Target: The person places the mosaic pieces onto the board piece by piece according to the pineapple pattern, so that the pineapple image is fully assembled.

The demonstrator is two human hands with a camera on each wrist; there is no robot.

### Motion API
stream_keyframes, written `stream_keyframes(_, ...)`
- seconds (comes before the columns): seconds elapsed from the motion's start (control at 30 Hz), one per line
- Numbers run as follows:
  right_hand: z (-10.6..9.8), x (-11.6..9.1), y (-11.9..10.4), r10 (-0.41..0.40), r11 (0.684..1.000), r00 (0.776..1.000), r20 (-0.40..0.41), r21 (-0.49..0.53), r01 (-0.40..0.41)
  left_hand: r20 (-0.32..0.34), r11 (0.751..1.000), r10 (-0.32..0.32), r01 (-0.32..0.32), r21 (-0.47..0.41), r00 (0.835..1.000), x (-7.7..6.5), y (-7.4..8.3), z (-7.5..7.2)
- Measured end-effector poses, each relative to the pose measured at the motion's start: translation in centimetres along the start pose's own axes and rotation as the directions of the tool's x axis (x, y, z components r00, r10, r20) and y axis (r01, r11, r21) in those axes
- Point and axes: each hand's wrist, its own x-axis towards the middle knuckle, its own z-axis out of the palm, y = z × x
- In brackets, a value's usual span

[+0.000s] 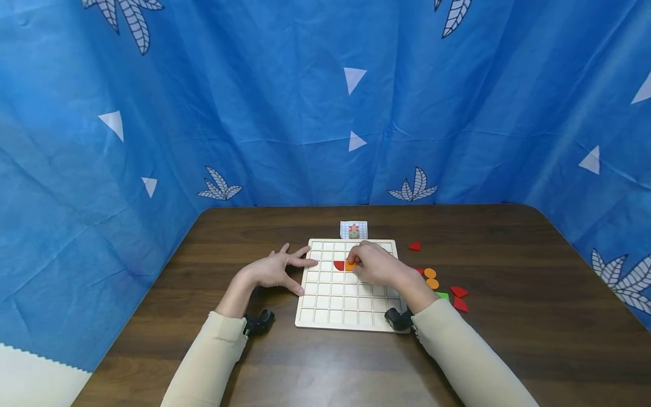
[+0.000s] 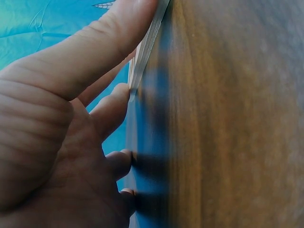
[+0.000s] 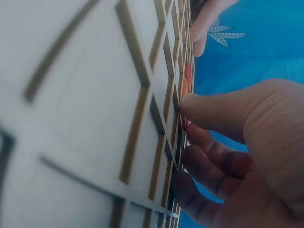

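A pale square grid board [image 1: 335,303] lies on the table, with a red quarter-circle piece [image 1: 338,265] and an orange piece [image 1: 349,266] side by side in its cells. Over the upper middle of the board, my right hand [image 1: 376,265] has its thumb and fingers curled beside the orange piece. A sliver of a red piece [image 3: 185,124] shows between its thumb and fingers in the right wrist view; the head view hides it. My left hand [image 1: 274,268] spreads its fingers at the board's left edge, thumb and index finger touching it.
Behind the board lies a small card [image 1: 353,229] printed with a coloured grid pattern. Right of the board are loose red pieces [image 1: 459,291], orange round pieces [image 1: 430,273] and a green piece [image 1: 443,295], partly behind the right forearm. A blue curtain [image 1: 300,113] hangs behind the table.
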Motion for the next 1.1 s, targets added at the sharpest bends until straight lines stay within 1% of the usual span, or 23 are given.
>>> stream_keyframes(0.17, 0.0, -0.1, 0.1, -0.018, 1.0, 1.0, -0.007, 0.008, 0.018, -0.001, 1.0, 0.005, -0.005, -0.001, 1.0, 0.0, -0.1, 0.0)
stream_keyframes(0.3, -0.6, -0.7, 0.3, -0.027, 0.999, 1.0, -0.002, 0.024, 0.027, -0.002, 1.0, 0.005, -0.005, -0.006, 1.0, 0.1, -0.1, 0.0)
stream_keyframes(0.4, -1.4, -1.4, 0.4, -0.016, 0.999, 1.0, 0.001, 0.032, 0.016, -0.009, 1.0, -0.002, 0.002, -0.007, 1.0, 0.2, -0.1, -0.1)
stream_keyframes(0.57, -2.8, -2.8, 0.8, 0.027, 0.999, 1.0, -0.009, 0.034, -0.027, -0.016, 1.0, -0.002, 0.002, -0.009, 1.0, 0.3, -0.1, -0.1)
stream_keyframes(0.7, -3.6, -4.4, 1.8, 0.061, 0.998, 0.998, -0.019, 0.03, -0.06, -0.011, 1.0, 0.0, 0.0, -0.009, 1.0, 0.3, -0.2, -0.1)
stream_keyframes(0.9, -4.9, -6.5, 3.7, 0.057, 0.997, 0.998, -0.035, 0.045, -0.056, -0.01, 1.0, -0.002, 0.002, -0.012, 1.0, 0.2, -0.2, 0.1)
stream_keyframes(1.1, -5.9, -8.5, 6.0, 0.082, 0.996, 0.995, -0.064, 0.048, -0.079, -0.009, 1.0, 0.003, -0.003, -0.018, 1.0, 0.1, -0.1, 0.1)
